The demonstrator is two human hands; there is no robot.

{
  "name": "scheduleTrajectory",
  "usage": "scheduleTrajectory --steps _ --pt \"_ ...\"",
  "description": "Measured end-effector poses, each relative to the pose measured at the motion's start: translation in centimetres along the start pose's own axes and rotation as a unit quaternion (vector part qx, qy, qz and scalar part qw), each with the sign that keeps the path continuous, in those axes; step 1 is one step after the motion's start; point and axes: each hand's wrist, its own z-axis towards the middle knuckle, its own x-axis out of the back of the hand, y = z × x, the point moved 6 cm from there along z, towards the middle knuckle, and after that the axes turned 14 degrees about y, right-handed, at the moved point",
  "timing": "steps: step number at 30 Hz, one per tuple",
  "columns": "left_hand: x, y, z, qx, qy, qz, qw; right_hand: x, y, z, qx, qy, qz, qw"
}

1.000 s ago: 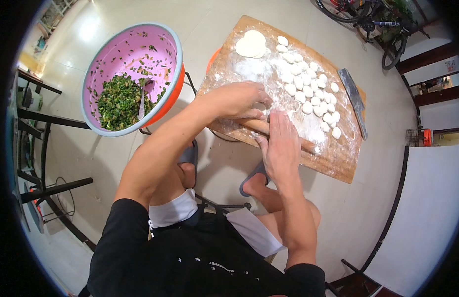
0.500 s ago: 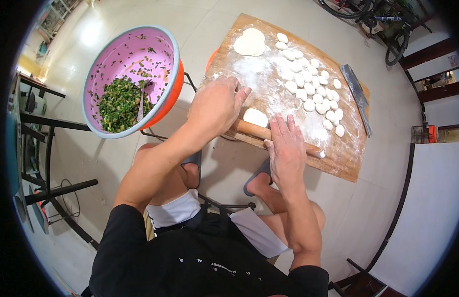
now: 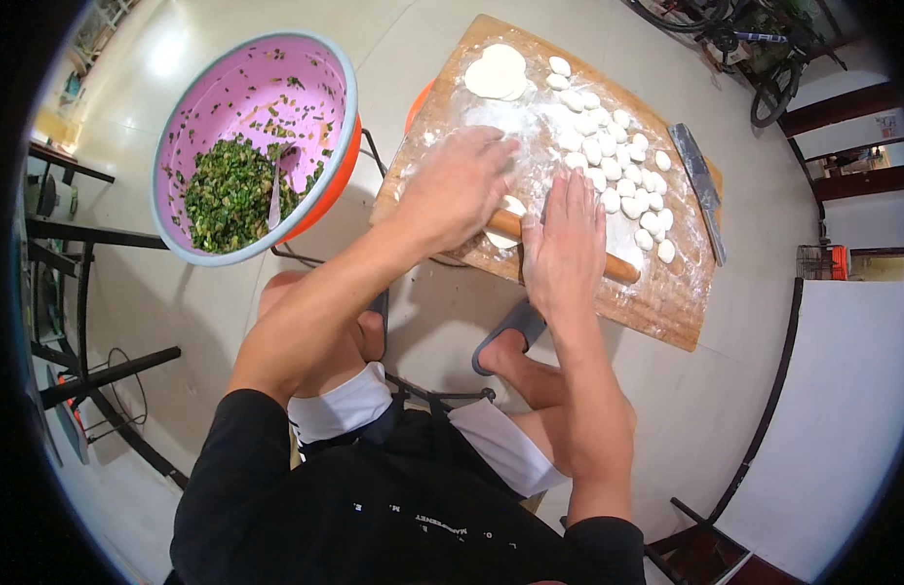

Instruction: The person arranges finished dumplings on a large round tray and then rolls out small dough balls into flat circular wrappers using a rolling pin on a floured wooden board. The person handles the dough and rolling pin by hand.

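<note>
A wooden rolling pin [image 3: 622,269] lies across the near edge of a floured wooden board [image 3: 656,317], on top of a thin round of white dough [image 3: 502,240]. The palm of my right hand [image 3: 569,239] presses on the pin, its fingers stretched out flat over the board. My left hand [image 3: 463,180] lies over the pin's left end, fingers reaching forward and slightly blurred; that end is hidden beneath it. Several small white dough pieces [image 3: 608,146] are grouped beyond my right hand. At the far left of the board, rolled wrappers [image 3: 496,71] overlap in a pile.
A pink-lined basin [image 3: 301,107] with chopped green filling [image 3: 223,195] and a spoon [image 3: 275,195] stands left of the board. A broad metal blade [image 3: 698,185] lies along the board's right edge. Black metal frames [image 3: 81,292] are at far left, a bicycle [image 3: 754,58] at far right.
Both hands have moved forward over the board, and the rolling pin has shifted with them across the dough round. The left hand has come closer to the right one. The view has tilted slightly.
</note>
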Motion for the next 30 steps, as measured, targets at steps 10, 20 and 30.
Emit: scheduleTrajectory --steps 10,20,30 --pt "1.3 2.1 -4.1 -0.043 -0.049 0.06 0.996 3.4 1.0 -5.4 0.04 0.056 0.134 0.989" --pt "-2.7 2.5 1.0 -0.081 -0.303 -0.003 0.949 6.2 2.8 -6.7 0.123 0.09 0.115 0.982" --pt "2.4 1.2 0.9 0.152 -0.035 -0.007 0.988 5.0 1.9 -4.7 0.113 0.08 0.172 0.975"
